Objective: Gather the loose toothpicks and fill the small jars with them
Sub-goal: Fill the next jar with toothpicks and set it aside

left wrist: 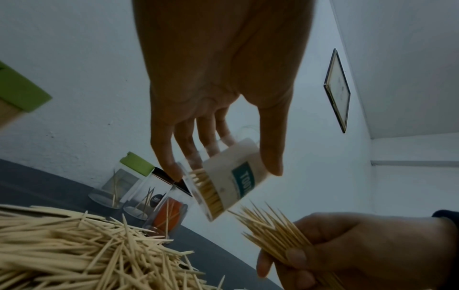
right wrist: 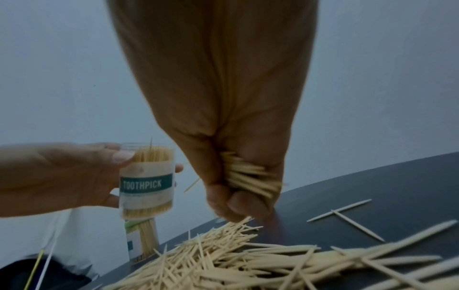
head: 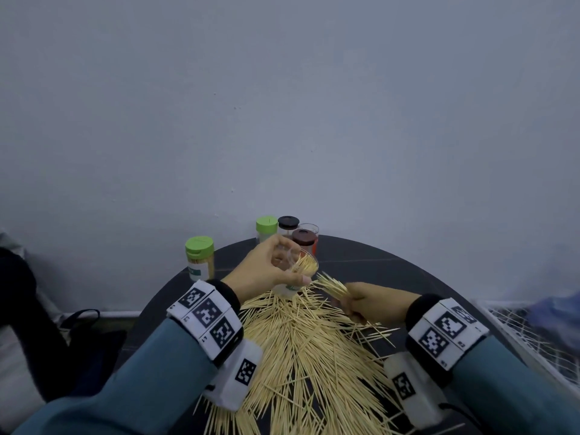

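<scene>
Because the open jar [head: 296, 271] in my left hand [head: 266, 268] is already well stocked, with pale sticks bristling up to its mouth, the bundle [head: 332, 285] in my right hand [head: 367, 301] has little room to slide into. My guess is that the splayed tips will catch on the rim or on the sticks already inside, and a good part of the bundle will spill back onto the loose pile [head: 310, 350] on the dark desk [head: 392, 265]. A second risk is the jar itself: it is clear, smooth and tilted toward my right hand, so a hard push from the bundle could twist it out of my fingers or tip out what it holds. The bundle is also fanned, not squared, so stray sticks may drop from the back of my fist.

My left grip is wrapped round the jar, thumb [right wrist: 121, 157] pressed high on its near side and fingers [left wrist: 188, 145] spread across the far wall, holding it in the air above the pile with its mouth leaning right. My right grip is a tight fist clenched on the bundle, points aimed up and left at the jar's mouth, just short of it and not yet inside. Both wrists hang clear of the desk. Four more jars [head: 287, 229] stand near the desk's far edge and a green-lidded one [head: 201, 257] stands apart on the left.
</scene>
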The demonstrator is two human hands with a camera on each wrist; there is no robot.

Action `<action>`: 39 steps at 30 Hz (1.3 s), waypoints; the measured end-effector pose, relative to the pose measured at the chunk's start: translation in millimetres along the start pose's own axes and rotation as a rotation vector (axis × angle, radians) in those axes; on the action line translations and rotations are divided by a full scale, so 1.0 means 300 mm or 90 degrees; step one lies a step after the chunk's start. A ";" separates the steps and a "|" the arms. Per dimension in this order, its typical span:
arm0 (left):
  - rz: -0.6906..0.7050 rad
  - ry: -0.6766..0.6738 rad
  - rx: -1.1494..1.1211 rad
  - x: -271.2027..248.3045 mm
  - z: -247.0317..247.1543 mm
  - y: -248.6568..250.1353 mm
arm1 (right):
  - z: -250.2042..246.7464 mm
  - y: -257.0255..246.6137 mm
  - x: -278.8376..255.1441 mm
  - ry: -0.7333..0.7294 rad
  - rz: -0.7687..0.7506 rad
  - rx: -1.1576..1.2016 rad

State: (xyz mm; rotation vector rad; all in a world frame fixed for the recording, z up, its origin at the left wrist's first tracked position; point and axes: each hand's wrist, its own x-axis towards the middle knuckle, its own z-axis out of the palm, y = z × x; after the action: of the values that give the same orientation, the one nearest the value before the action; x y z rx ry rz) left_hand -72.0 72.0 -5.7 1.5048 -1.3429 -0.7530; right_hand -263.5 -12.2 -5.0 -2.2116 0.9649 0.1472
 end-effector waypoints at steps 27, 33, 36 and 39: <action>-0.067 -0.176 0.014 -0.056 0.075 0.071 | 0.036 -0.138 0.027 0.337 -0.359 0.583; -0.070 -0.138 -0.027 -0.053 0.074 0.078 | 0.087 -0.128 0.041 0.280 -0.271 0.534; -0.066 -0.133 -0.035 -0.050 0.069 0.074 | 0.090 -0.125 0.044 0.242 -0.229 0.513; -0.064 -0.139 -0.047 -0.049 0.067 0.074 | 0.082 -0.126 0.038 0.223 -0.249 0.543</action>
State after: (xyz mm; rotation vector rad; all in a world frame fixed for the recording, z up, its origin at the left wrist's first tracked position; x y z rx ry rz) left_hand -101.6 82.5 5.5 1.4720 -1.3899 -1.0443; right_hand -225.6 14.8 -6.2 -1.5821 0.5769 -0.7219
